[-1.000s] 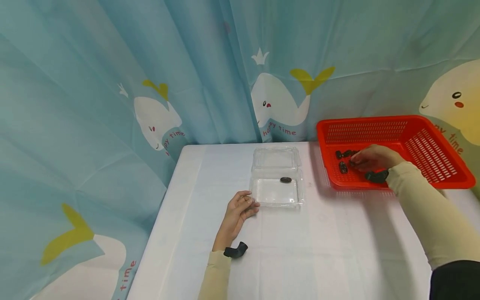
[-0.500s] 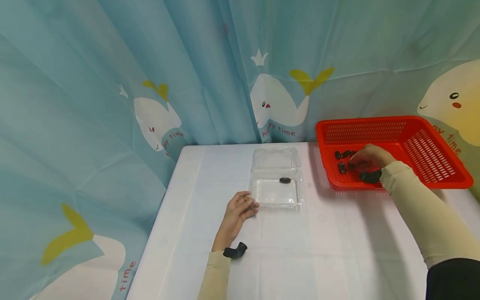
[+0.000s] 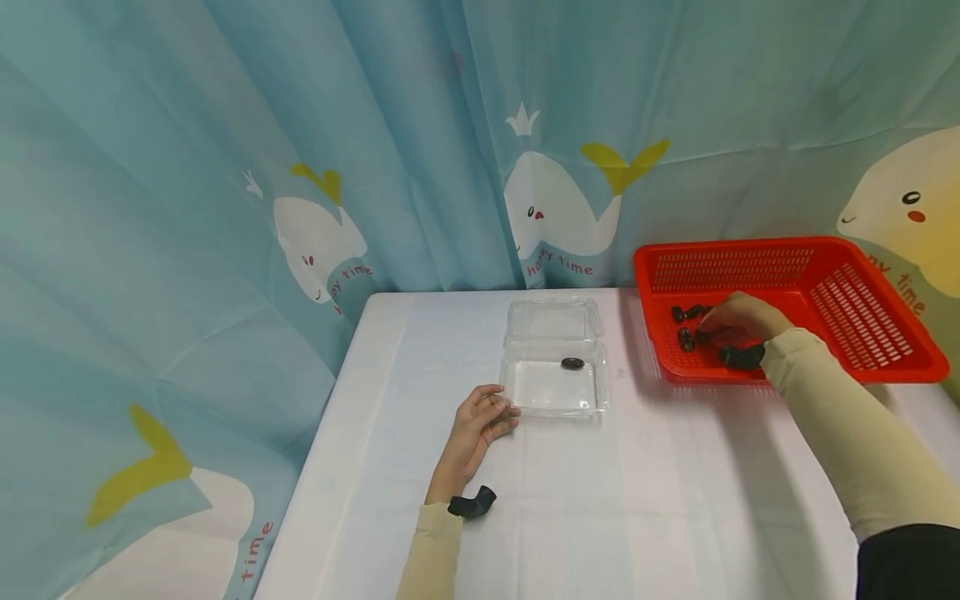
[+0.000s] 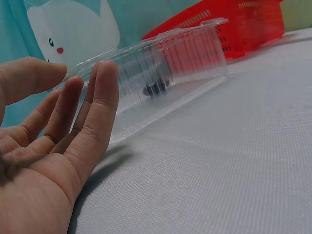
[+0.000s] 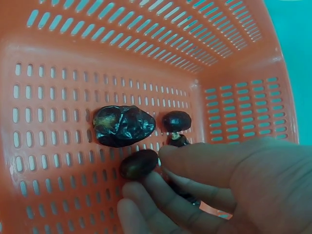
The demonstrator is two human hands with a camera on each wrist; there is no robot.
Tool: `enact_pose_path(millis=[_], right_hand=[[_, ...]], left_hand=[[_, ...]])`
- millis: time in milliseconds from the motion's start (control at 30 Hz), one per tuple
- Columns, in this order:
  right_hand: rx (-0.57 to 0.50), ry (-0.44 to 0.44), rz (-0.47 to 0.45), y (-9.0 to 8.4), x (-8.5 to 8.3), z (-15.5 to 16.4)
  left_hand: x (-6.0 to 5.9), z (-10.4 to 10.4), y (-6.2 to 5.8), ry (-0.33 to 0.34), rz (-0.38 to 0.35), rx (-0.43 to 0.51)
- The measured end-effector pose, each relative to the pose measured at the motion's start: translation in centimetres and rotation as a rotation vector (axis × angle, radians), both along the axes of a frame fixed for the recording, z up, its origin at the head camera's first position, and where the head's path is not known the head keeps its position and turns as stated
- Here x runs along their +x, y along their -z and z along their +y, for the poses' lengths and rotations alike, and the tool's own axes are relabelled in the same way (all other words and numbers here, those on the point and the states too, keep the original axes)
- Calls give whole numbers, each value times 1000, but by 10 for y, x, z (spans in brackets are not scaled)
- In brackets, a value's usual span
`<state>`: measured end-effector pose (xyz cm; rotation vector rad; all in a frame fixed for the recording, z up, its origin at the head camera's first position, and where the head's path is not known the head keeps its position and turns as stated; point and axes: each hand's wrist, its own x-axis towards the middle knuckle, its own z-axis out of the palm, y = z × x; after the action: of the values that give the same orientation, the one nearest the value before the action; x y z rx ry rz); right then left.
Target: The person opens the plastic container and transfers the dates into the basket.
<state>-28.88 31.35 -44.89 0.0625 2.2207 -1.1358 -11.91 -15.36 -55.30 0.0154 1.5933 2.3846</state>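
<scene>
My left hand (image 3: 480,425) is at the near left corner of an open clear plastic clamshell container (image 3: 551,410), pinching its rim between thumb and fingers. In the left wrist view the thumb (image 4: 36,78) reaches the rim, while the fingers (image 4: 92,117) lie along the outer wall. One dark, glossy date (image 3: 572,363) lies inside the container. Over in the red plastic basket (image 3: 825,371), my right hand (image 3: 742,318) pinches a dark oval date (image 5: 139,164) between thumb and fingertips. Beside it lies a larger wrinkled date (image 5: 124,126), with a smaller one (image 5: 176,121) behind. The hand partly hides others.
The basket stands at the back right of the white-covered table (image 3: 585,517), with slotted walls. The container's lid (image 3: 553,318) is folded back behind its tray. A blue curtain (image 3: 420,150) with whale prints hangs along the back and left sides.
My right hand has shifted slightly left within the basket and closed in on a date. The left hand keeps its place at the container's corner.
</scene>
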Motion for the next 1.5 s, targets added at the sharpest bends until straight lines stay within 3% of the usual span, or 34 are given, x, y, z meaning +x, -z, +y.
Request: enact_pose_path(millis=[200,767,1500], right_hand=[[-26,-62,94,-3,6,0],[-12,-50,137,-21,18,-17],[-73,-10,354,-46,66,-59]], left_hand=[[-1,0,1,1,-4,-6],[-1,-2,3,0,4,-9],[-2,-1,2,3,6,-14]])
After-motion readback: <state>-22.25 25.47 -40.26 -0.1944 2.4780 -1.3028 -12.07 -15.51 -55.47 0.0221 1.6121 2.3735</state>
